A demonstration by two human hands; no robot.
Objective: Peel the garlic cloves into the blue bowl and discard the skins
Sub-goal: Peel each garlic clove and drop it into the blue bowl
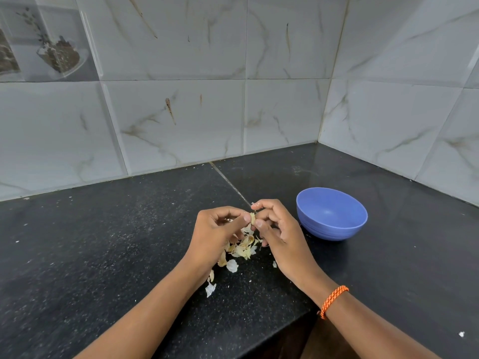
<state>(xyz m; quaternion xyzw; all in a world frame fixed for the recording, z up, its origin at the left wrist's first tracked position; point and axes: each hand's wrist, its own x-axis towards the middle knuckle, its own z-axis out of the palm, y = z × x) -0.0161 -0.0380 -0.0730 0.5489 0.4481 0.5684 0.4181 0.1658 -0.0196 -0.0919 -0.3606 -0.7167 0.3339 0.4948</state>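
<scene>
Head view shows us both hands raised just above a dark stone counter (103, 242), meeting over a heap of garlic skins (242, 246). We note the left hand (215, 229) with its fingers curled, thumb and forefinger pinching one garlic clove (252, 218). The right hand (274, 226) pinches the same clove from the other side, its remaining fingers loosely bent. We judge the step in hand to be stripping skin from this clove; how much skin is left on it we cannot tell, as the fingertips hide most of it.

Risks, as we assess them: the clove is small and held only at the fingertips, so a hard pull on the skin could flick it out of the grip and onto the counter or into the heap, where pale clove and pale skin would be hard to tell apart. The loose skins lie near the counter's front edge and are light; a sweep of a forearm could scatter them off it. A flake clinging to the fingers could also ride into the bowl with the clove.

Containers: the blue bowl (331, 213) stands upright just right of the right hand. The part of its interior we can see holds nothing; the near wall hides the rest. We see no bin for the skins.
</scene>
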